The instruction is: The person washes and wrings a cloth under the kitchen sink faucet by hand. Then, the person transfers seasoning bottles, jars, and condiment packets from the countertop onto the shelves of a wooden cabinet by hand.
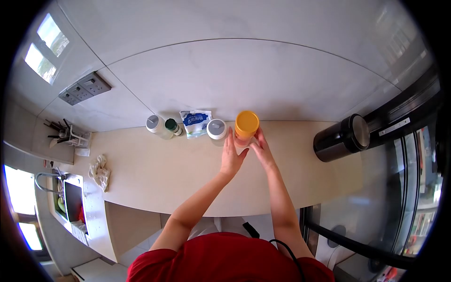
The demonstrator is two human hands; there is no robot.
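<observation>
A jar with a yellow lid [247, 124] stands near the back of the counter. My left hand [232, 156] is at its left side, fingers pointing up between it and a white-lidded jar [217, 129]. On the other side my right hand [261, 149] has its fingers against the yellow-lidded jar. Both hands are around its lower part, with the thumbs in front. Left of the white-lidded jar are a blue and white packet [196, 123], a small green-capped bottle [173, 126] and a grey-lidded jar [157, 126].
A black canister [341, 138] stands at the right of the counter [197, 188]. At the left are a crumpled cloth [99, 173], a utensil rack [75, 136] and a sink [73, 202]. Wall sockets [84, 88] are above the rack.
</observation>
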